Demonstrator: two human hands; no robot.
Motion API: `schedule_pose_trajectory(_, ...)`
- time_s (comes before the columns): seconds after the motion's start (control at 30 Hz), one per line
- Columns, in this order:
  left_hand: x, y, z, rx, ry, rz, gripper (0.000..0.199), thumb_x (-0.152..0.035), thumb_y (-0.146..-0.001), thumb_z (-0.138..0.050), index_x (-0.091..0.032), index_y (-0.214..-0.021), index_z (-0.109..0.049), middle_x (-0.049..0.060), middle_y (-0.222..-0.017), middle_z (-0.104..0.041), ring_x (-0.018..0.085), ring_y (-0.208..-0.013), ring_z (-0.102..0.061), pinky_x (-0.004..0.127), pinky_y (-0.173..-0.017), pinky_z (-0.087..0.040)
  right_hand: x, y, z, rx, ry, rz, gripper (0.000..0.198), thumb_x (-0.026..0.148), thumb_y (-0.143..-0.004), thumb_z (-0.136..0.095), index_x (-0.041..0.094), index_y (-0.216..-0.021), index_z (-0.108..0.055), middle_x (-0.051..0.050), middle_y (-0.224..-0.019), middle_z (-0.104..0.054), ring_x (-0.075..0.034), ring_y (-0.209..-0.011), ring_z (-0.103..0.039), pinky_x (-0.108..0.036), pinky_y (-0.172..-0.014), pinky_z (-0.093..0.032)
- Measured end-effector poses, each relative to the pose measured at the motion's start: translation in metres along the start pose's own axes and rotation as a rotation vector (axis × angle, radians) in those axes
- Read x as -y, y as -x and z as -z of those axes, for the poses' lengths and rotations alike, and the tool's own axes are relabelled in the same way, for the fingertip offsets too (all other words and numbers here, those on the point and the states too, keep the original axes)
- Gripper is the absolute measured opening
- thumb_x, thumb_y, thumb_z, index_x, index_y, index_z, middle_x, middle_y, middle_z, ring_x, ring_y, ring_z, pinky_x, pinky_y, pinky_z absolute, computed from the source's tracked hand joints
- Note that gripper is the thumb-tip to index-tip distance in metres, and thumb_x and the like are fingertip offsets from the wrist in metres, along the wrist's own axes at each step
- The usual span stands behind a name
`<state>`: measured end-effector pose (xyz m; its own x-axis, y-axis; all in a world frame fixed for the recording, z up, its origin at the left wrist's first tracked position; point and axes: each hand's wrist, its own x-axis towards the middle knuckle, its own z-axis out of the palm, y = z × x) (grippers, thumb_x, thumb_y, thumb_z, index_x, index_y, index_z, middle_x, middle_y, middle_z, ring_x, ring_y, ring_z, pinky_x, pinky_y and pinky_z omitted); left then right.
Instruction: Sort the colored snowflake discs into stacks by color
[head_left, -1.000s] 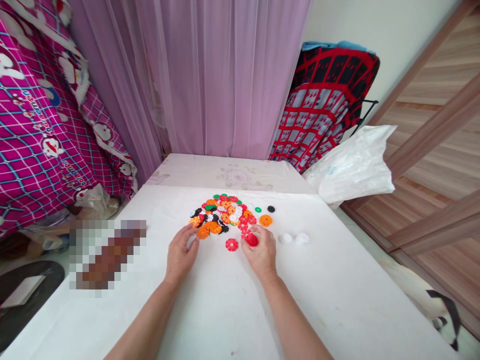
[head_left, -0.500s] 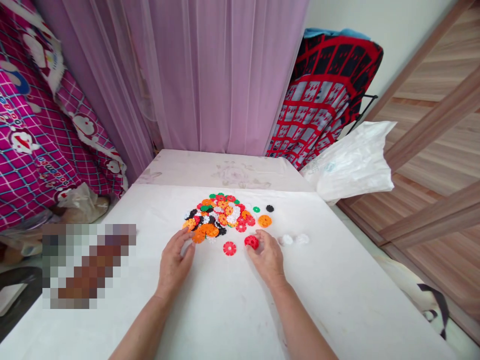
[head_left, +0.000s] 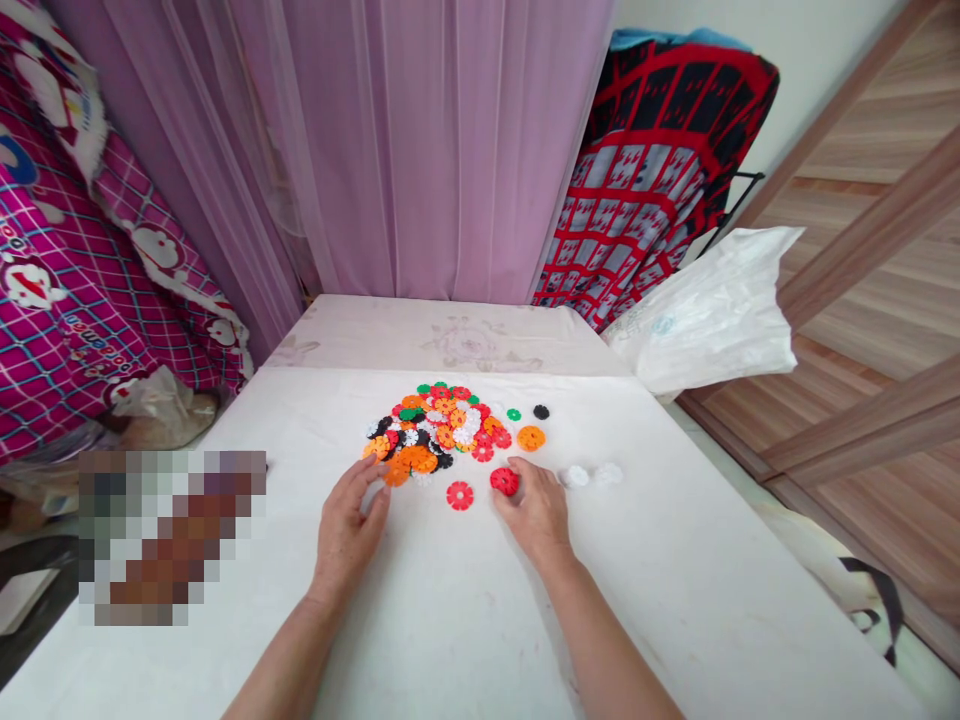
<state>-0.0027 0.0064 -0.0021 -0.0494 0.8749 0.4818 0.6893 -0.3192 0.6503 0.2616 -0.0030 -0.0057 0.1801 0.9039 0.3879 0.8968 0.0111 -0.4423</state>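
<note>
A stack of red notched plastic discs [head_left: 504, 481] is gripped between the thumb and fingers of my right hand [head_left: 541, 508]. My left hand [head_left: 352, 513] rests with thumb and fingers apart at the near left edge of a mixed pile of snowflake discs [head_left: 442, 420] in orange, red, black, white and green. Its fingertips are by the orange discs [head_left: 409, 464]; whether they touch is hard to see. Between my hands a single red disc [head_left: 460, 496] lies flat on the white tabletop [head_left: 442, 610].
Right of the pile lie an orange disc [head_left: 531, 438], a small green disc [head_left: 514, 414] and a black disc [head_left: 541, 412]. White discs [head_left: 592, 475] lie beyond my right hand. A white plastic bag [head_left: 712, 315] hangs at the table's right edge. A blurred patch [head_left: 172, 540] covers the left side.
The view has shifted slightly. My right hand still holds the red discs in nearly the same spot, and my left hand has hardly moved.
</note>
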Motion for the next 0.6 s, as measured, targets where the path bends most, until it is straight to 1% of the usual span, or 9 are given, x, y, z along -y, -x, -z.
schedule_pose_trajectory(0.13,-0.001,-0.001,0.001,0.004,-0.003,0.0,0.027,-0.036,-0.087,-0.05,-0.024,-0.105,-0.066,0.007,-0.122,-0.066,0.024,-0.115,-0.06,0.043,-0.099,-0.049,-0.002,-0.003,-0.003,0.001,0.013,0.0,0.037,0.03,-0.074,-0.057,0.02,-0.109,-0.061,-0.007,-0.1,-0.069,-0.024,-0.094,-0.057,-0.036,-0.083,-0.04)
schedule_pose_trajectory(0.23,-0.001,-0.001,0.001,-0.004,0.001,-0.002,0.027,-0.036,-0.087,-0.05,-0.024,-0.105,-0.066,0.007,-0.121,-0.066,0.024,-0.114,-0.061,0.043,-0.099,-0.049,-0.002,-0.004,-0.001,-0.007,0.014,0.015,0.036,0.03,-0.074,-0.058,0.019,-0.109,-0.062,-0.007,-0.1,-0.069,-0.024,-0.094,-0.057,-0.036,-0.084,-0.04)
schedule_pose_trajectory(0.3,-0.002,-0.001,0.001,-0.009,0.003,-0.005,0.027,-0.035,-0.087,-0.05,-0.024,-0.105,-0.066,0.007,-0.12,-0.066,0.024,-0.113,-0.061,0.044,-0.098,-0.049,0.001,-0.003,0.004,-0.049,-0.004,0.052,0.034,0.03,-0.076,-0.058,0.018,-0.108,-0.062,-0.008,-0.102,-0.068,-0.025,-0.095,-0.056,-0.037,-0.084,-0.039)
schedule_pose_trajectory(0.4,-0.002,-0.001,0.001,-0.007,-0.005,-0.006,0.027,-0.035,-0.087,-0.05,-0.024,-0.105,-0.066,0.007,-0.12,-0.066,0.024,-0.113,-0.061,0.044,-0.099,-0.049,0.014,0.001,0.011,-0.088,-0.068,0.156,0.025,0.028,-0.08,-0.057,0.02,-0.103,-0.062,-0.006,-0.104,-0.067,-0.023,-0.097,-0.055,-0.035,-0.085,-0.037)
schedule_pose_trajectory(0.5,-0.002,-0.001,0.001,0.004,-0.009,-0.001,0.027,-0.035,-0.087,-0.049,-0.023,-0.105,-0.066,0.008,-0.121,-0.066,0.024,-0.114,-0.061,0.044,-0.099,-0.049,0.033,0.008,0.014,-0.015,-0.118,0.261,0.017,0.026,-0.081,-0.06,0.023,-0.098,-0.063,-0.003,-0.101,-0.068,-0.021,-0.098,-0.053,-0.033,-0.083,-0.035)
schedule_pose_trajectory(0.6,-0.002,-0.001,0.001,0.002,-0.01,-0.001,0.028,-0.036,-0.087,-0.049,-0.024,-0.105,-0.067,0.008,-0.121,-0.066,0.024,-0.114,-0.061,0.044,-0.098,-0.049,0.046,0.012,0.01,0.079,-0.107,0.297,0.019,0.027,-0.079,-0.065,0.024,-0.097,-0.063,-0.001,-0.099,-0.069,-0.022,-0.098,-0.051,-0.033,-0.082,-0.034)
